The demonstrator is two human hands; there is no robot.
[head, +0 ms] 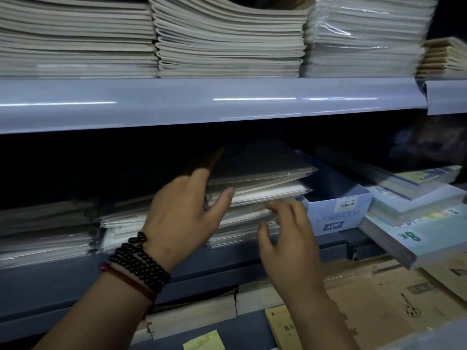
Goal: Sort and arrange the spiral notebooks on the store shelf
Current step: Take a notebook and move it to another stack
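On the lower shelf (75, 281), notebooks (262, 193) lie flat, long edges frontward.

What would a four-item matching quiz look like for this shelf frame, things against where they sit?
Things
1. blue box marked A6PP
2. yellow note
3. bead bracelet
4. curled-cover notebooks

Places
a. on the wrist of the left hand
b. top shelf, middle pile
c. bottom edge of the picture, below both arms
d. middle shelf, just right of the wrapped notebook stack

Pairs: 1-d, 2-c, 3-a, 4-b
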